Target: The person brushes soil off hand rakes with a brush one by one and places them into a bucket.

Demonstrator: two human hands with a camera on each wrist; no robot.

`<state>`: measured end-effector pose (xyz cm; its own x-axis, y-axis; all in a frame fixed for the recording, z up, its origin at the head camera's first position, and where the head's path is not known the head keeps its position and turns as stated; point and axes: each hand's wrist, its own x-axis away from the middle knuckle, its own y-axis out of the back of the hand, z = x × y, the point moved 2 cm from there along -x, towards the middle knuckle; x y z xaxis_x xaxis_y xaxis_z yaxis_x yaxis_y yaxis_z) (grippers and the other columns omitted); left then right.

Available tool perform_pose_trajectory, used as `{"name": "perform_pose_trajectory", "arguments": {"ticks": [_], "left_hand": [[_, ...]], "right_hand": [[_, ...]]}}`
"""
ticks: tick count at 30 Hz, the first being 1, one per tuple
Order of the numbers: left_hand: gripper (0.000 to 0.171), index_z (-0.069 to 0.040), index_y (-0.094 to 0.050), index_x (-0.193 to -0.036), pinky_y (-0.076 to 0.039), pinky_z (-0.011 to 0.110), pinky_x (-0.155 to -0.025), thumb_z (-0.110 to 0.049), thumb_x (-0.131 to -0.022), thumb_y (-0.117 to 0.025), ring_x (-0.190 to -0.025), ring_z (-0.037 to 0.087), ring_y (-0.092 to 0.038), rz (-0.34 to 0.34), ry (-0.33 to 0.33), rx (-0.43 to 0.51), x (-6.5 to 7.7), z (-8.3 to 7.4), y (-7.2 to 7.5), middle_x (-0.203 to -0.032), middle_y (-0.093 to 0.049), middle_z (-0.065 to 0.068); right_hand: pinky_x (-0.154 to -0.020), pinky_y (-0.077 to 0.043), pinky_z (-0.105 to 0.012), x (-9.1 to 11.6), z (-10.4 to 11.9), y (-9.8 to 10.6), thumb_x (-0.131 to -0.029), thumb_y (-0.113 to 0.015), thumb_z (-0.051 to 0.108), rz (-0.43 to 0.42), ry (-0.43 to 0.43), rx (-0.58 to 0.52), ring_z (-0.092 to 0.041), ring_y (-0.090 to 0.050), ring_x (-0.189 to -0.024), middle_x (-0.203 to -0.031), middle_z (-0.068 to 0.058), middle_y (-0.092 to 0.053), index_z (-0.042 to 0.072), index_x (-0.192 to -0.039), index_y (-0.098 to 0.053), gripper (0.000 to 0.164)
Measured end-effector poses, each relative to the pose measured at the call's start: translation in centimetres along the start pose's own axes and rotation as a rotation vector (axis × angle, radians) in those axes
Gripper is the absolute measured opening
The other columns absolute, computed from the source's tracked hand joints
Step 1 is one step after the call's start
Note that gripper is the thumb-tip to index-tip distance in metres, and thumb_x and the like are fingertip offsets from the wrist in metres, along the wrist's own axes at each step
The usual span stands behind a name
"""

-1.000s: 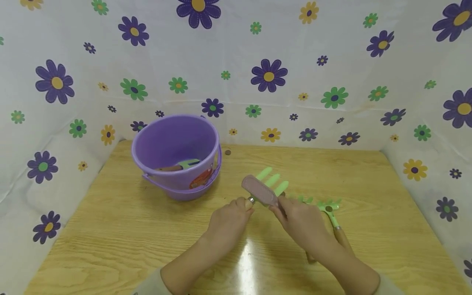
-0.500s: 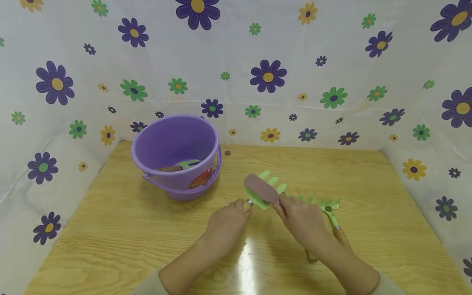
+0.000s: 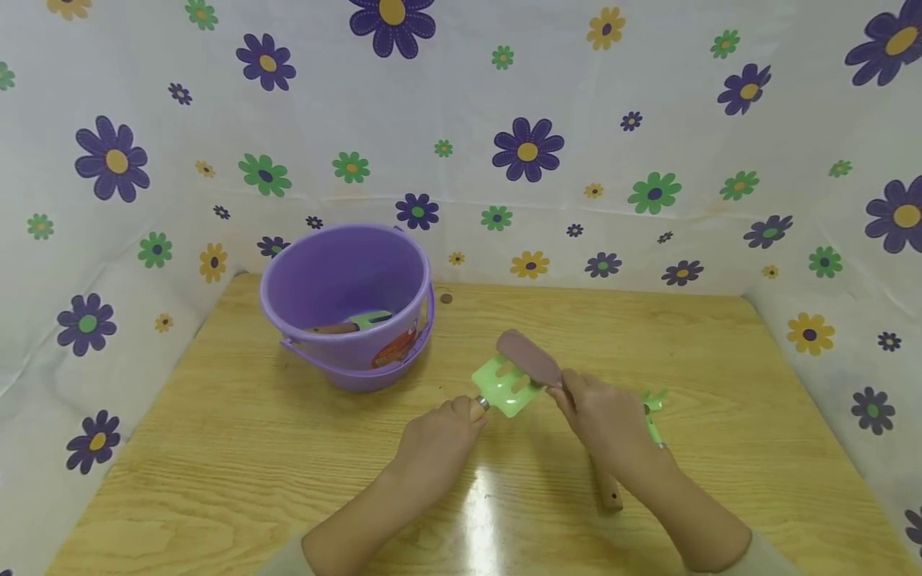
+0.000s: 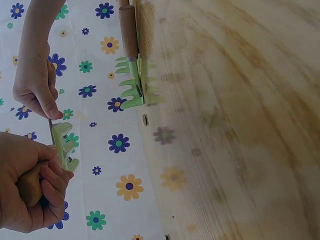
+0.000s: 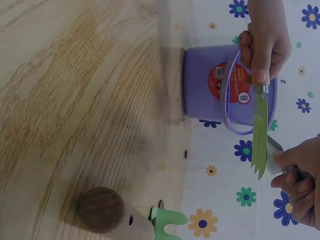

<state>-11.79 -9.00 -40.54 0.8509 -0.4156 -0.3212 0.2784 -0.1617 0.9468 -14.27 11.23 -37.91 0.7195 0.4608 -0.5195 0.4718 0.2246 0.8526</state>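
Note:
My left hand [image 3: 435, 448] grips the wooden handle of a small green garden hand fork [image 3: 491, 386], its broad tined head held above the table. In my right hand [image 3: 608, 424] is a flat, mauve, paddle-shaped thing [image 3: 529, 358] with a rounded end, pinched by its near end. That flat thing lies across the tines and hides their tips. In the right wrist view, the fork [image 5: 260, 135] appears edge-on, with the paddle-shaped thing [image 5: 273, 156] close against its side. The left wrist view shows the fingers of my left hand [image 4: 45, 190] wrapped round the handle.
A purple bucket [image 3: 338, 352] stands at back left, holding a green-headed tool [image 3: 370, 319] with a brown handle. Beside my right hand lie a green hand rake [image 3: 651, 408], partly hidden, and a wooden tool handle [image 3: 608, 484]. Flowered cloth [image 3: 432, 96] encloses the back and sides.
My right hand and the flat mauve thing have moved right, from across the fork's head to its tines. The fork has turned, exposing more of its green face.

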Motion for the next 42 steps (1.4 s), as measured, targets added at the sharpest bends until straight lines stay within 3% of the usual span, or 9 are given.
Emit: {"name": "perform_pose_trajectory", "arguments": {"ticks": [5,9,17,28,34,42], "left_hand": [[0.029,-0.001,-0.055,-0.083,-0.035,0.018,-0.034,-0.028,-0.092,-0.061,-0.046,0.01,-0.044,0.01,0.015,0.031,0.3,0.1,-0.1,-0.062,-0.051,0.003],[0.028,-0.001,-0.053,-0.082,-0.036,0.02,-0.033,-0.026,-0.09,-0.063,-0.045,0.011,-0.043,-0.019,0.016,0.045,0.6,0.2,-0.1,-0.061,-0.049,0.003],[0.03,-0.002,-0.053,-0.08,-0.038,0.022,-0.033,-0.028,-0.089,-0.065,-0.044,0.011,-0.044,-0.07,0.0,-0.017,1.0,0.4,-0.2,-0.059,-0.049,0.003],[0.031,-0.001,-0.052,-0.081,-0.037,0.02,-0.033,-0.029,-0.089,-0.065,-0.043,0.011,-0.043,-0.035,0.021,0.003,1.2,0.6,-0.1,-0.058,-0.048,0.003],[0.03,-0.001,-0.053,-0.082,-0.038,0.02,-0.034,-0.028,-0.089,-0.066,-0.044,0.011,-0.044,-0.04,0.022,0.003,1.1,0.5,-0.2,-0.06,-0.05,0.003],[0.03,-0.001,-0.054,-0.083,-0.037,0.02,-0.034,-0.028,-0.091,-0.063,-0.046,0.012,-0.046,-0.003,0.023,0.0,0.9,0.2,0.0,-0.061,-0.051,0.003]], "right_hand": [[-0.033,-0.026,-0.016,0.0,-0.5,-0.2,-0.083,-0.073,0.02,0.037,-0.029,-0.003,-0.009,-0.039,-0.038,-0.06,-0.009,-0.062,-0.001,-0.082,-0.064,0.022],[-0.032,-0.026,-0.016,0.0,-0.9,-0.3,-0.084,-0.072,0.021,0.073,-0.047,0.012,-0.009,-0.038,-0.037,-0.06,-0.008,-0.062,-0.001,-0.081,-0.063,0.023],[-0.032,-0.027,-0.016,0.0,-1.7,-0.7,-0.084,-0.072,0.018,0.08,-0.064,0.046,-0.008,-0.037,-0.037,-0.056,-0.007,-0.058,-0.002,-0.08,-0.064,0.022],[-0.031,-0.035,-0.021,-0.3,-2.0,-0.3,-0.084,-0.072,0.02,0.042,-0.105,0.021,-0.014,-0.048,-0.038,-0.066,-0.013,-0.066,-0.003,-0.084,-0.066,0.024],[-0.034,-0.031,-0.016,-0.4,-1.5,0.3,-0.088,-0.068,0.022,0.075,-0.107,-0.052,-0.009,-0.043,-0.041,-0.063,-0.009,-0.064,-0.004,-0.087,-0.066,0.026],[-0.037,-0.034,-0.014,-0.5,-0.1,1.7,-0.082,-0.073,0.018,0.025,-0.041,-0.1,-0.008,-0.045,-0.043,-0.062,-0.008,-0.063,-0.003,-0.081,-0.064,0.023]]}}
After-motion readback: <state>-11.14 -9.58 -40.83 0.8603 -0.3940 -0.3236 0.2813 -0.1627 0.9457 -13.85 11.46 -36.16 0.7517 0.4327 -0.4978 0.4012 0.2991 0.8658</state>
